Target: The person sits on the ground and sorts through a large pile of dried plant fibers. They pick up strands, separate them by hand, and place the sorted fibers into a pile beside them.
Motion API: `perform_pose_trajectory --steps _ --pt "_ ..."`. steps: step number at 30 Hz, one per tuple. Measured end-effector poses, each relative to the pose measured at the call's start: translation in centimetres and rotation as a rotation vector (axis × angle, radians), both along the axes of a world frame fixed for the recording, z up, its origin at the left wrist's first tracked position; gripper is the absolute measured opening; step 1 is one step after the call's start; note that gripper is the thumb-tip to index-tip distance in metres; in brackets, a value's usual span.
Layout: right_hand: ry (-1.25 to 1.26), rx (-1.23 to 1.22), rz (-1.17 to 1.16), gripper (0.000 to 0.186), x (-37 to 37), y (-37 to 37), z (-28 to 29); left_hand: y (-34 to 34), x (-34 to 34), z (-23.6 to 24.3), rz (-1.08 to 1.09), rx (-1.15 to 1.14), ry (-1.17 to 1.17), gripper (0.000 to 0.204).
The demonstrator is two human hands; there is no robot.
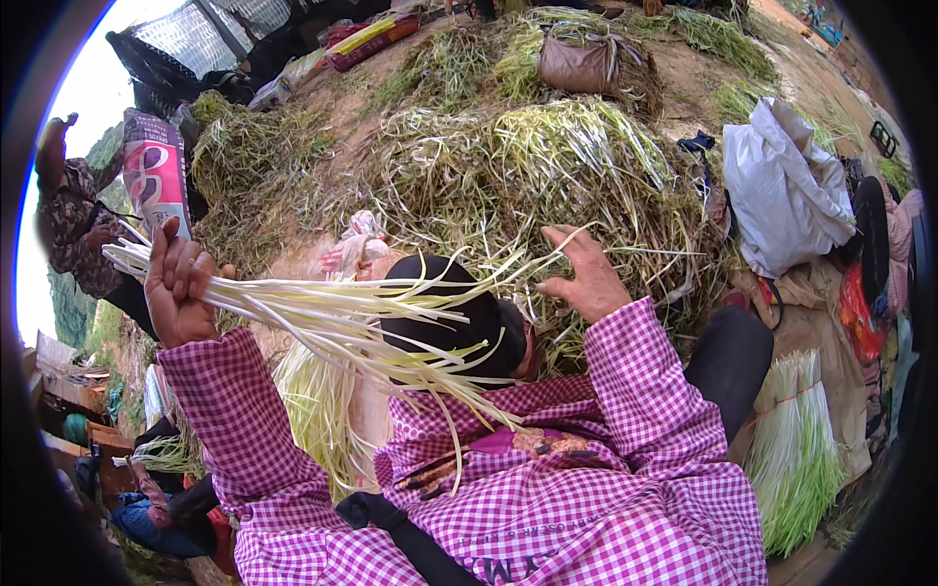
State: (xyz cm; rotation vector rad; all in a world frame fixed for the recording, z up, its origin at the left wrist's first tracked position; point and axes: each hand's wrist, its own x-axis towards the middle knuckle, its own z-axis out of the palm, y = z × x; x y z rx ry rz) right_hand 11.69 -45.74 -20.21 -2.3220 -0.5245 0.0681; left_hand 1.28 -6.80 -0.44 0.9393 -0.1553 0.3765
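Observation:
My left hand (180, 283) is closed around a bunch of pale yellow-white chives (322, 308), gripping it near the white stem ends. The long leaves fan out to the right over my dark-clad knee (445, 317), some drooping toward my lap. My right hand (588, 275) is at the leaf tips, with thumb and forefinger apart. One thin leaf runs up past its fingers; whether it touches them I cannot tell. Below the held bunch, more pale yellow chives (318, 410) hang or lie beside my leg.
A broad heap of loose leaves and trimmings (440, 176) covers the ground ahead. A white sack (787, 190) stands at right, with a tied chive bundle (796, 454) nearer me. At left are a pink-and-grey sack (156, 171) and another person (83, 220); a brown bundle (578, 66) lies farther off.

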Motion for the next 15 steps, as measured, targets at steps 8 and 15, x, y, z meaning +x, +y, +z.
perform_pose_trajectory --steps 8,15 --pt "-0.157 -0.225 -0.480 0.053 0.9 -4.2 5.7 -0.3 -0.1 0.4 -0.040 0.001 -0.013 0.029" --pt "-0.424 0.198 0.026 0.071 -1.3 -0.6 7.4 -1.6 0.1 0.9 -0.071 -0.003 -0.034 0.029"
